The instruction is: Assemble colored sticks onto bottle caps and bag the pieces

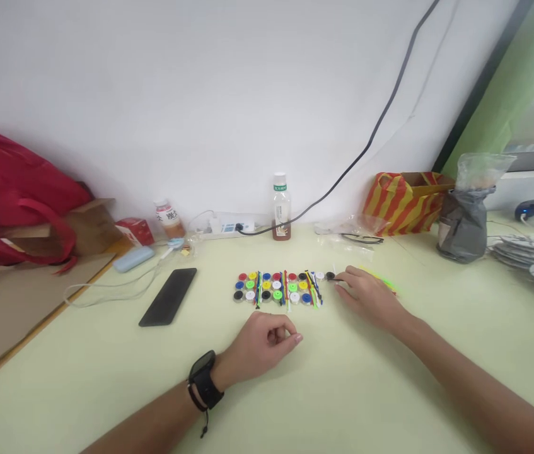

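Small round discs in red, yellow, blue, green, white and black lie in short rows on the table, grouped in blocks. Bundles of thin coloured strips lie upright between the blocks. At the right end of the top row, beside a black disc, is my right hand. A thin black strip shows at its fingertips, partly hidden. More yellow, green and red strips lie just behind that hand. My left hand rests in front of the rows, fingers curled, thumb against forefinger, with nothing visible in it.
A black phone lies to the left, near a white cable and a pale blue case. Along the wall stand a drink bottle, a power strip and a striped bag. Stacked reels sit far right.
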Motion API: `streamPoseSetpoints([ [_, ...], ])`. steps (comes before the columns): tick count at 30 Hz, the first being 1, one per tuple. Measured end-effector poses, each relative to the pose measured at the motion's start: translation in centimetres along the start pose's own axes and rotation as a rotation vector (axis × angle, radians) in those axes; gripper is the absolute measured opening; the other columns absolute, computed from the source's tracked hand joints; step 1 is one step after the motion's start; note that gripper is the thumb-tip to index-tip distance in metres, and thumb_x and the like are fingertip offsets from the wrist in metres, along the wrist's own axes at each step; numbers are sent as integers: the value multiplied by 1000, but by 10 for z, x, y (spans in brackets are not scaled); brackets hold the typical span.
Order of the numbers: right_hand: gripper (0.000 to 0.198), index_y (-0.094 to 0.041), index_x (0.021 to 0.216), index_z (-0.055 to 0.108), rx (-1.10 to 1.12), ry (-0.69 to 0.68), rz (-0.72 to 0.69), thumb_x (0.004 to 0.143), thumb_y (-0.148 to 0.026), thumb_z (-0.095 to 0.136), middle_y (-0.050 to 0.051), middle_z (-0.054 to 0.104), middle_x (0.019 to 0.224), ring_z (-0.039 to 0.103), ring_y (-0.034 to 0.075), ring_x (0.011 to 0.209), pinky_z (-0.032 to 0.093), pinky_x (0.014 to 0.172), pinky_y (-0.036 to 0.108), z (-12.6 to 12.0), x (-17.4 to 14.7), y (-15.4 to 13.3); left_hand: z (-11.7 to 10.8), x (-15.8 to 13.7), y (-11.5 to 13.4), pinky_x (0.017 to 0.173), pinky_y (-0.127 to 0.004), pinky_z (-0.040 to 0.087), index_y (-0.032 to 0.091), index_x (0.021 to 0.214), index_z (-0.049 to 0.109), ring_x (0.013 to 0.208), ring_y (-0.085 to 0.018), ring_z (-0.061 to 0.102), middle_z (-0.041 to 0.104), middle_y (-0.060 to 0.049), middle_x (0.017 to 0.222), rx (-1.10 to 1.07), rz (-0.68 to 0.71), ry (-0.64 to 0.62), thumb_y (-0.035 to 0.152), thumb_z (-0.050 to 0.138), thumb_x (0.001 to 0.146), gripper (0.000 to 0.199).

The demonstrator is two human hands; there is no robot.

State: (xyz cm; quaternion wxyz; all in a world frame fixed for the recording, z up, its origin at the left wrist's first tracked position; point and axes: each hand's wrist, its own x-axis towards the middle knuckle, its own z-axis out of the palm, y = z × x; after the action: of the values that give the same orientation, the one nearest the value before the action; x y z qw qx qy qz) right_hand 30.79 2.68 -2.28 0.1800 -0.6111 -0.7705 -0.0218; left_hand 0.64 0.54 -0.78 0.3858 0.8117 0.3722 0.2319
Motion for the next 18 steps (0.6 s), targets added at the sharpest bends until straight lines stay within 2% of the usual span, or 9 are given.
streamPoseSetpoints([
  [3, 34, -25, 132, 60, -24, 40, -6, 102, -30, 45, 8, 68, 106, 66, 24, 95, 45, 71, 32, 2, -1, 0, 0, 2, 0, 53, -23, 31, 16, 79, 70, 57, -10, 40, 51, 2, 61, -42, -30, -13, 39, 64, 93, 28],
  [8, 28, -24, 121, 66, -44, -16, -22, 101, -29, 46, 7, 67, 100, 66, 24, 89, 45, 69, 33, 5, 1, 3, -1, 4, -1, 52, -23, 28, 15, 80, 71, 56, -10, 37, 48, 3, 60, -102, -63, -9, 41, 66, 92, 29],
  [11, 31, -25, 126, 64, -25, 37, 1, 101, -29, 45, 8, 68, 104, 66, 24, 95, 46, 72, 33, 5, 1, 3, -2, 4, -3, 51, -23, 29, 15, 80, 71, 57, -10, 37, 48, 3, 60, -123, -68, -8, 41, 66, 91, 29],
  [14, 36, -24, 133, 60, -42, 12, -24, 101, -29, 45, 9, 68, 102, 66, 25, 95, 46, 73, 34, 4, 1, 1, -1, 4, -3, 52, -22, 30, 16, 81, 72, 57, -10, 38, 49, 2, 61, -134, -68, -3, 42, 66, 91, 29],
  [18, 30, -25, 124, 65, -11, -27, -37, 100, -28, 47, 8, 67, 99, 65, 23, 90, 45, 71, 33, 2, 1, -1, 0, 3, -3, 51, -22, 30, 16, 79, 72, 57, -10, 38, 48, 2, 60, -138, -53, 3, 43, 66, 91, 31],
])
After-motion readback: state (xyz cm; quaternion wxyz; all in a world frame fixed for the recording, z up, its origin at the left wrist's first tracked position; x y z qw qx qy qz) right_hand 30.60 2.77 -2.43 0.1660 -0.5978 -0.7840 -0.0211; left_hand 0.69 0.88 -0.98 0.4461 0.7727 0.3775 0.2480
